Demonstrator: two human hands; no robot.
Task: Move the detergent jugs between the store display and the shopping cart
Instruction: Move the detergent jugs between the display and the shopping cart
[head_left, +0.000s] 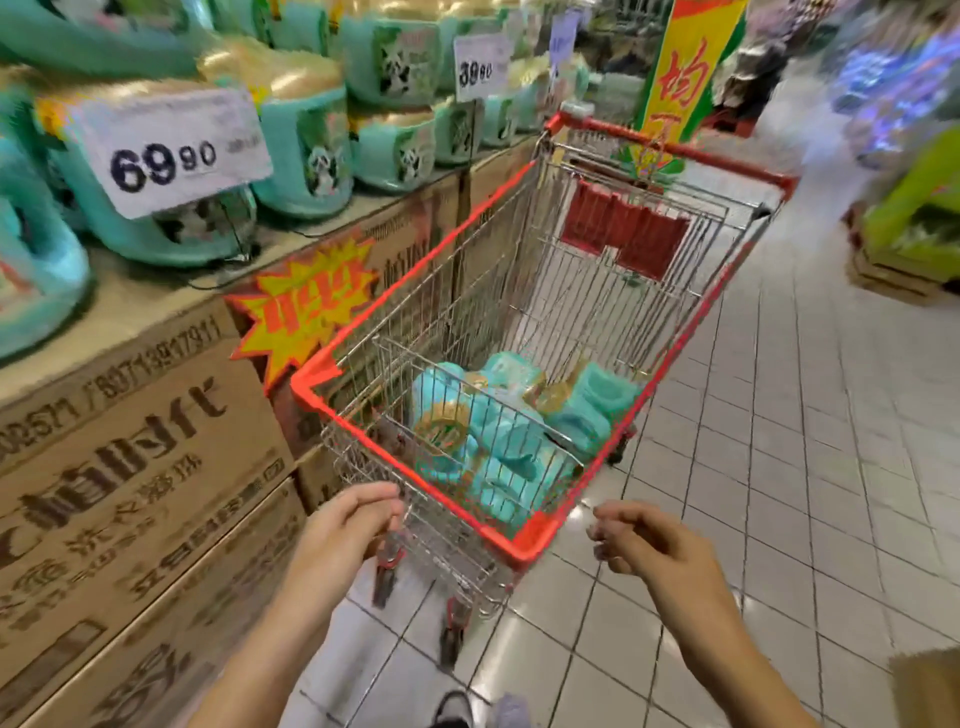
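A red-rimmed wire shopping cart (670, 395) stands in the aisle before me. Several teal detergent jugs with gold caps (498, 431) lie at its near end. More teal jugs (306, 150) with panda labels stand in rows on the store display (156, 306) at my left. My left hand (343, 530) hangs just in front of the cart's near left corner, fingers loosely curled, holding nothing. My right hand (644, 540) hovers to the right of the near right corner, fingers loosely curled and empty.
The display rests on stacked cardboard boxes (130, 493). Price signs (171, 150) stand among the jugs. A starburst promo sign (306, 306) sticks out beside the cart. White tiled floor (805, 441) stretches to the right, with a green display (914, 218) farther off.
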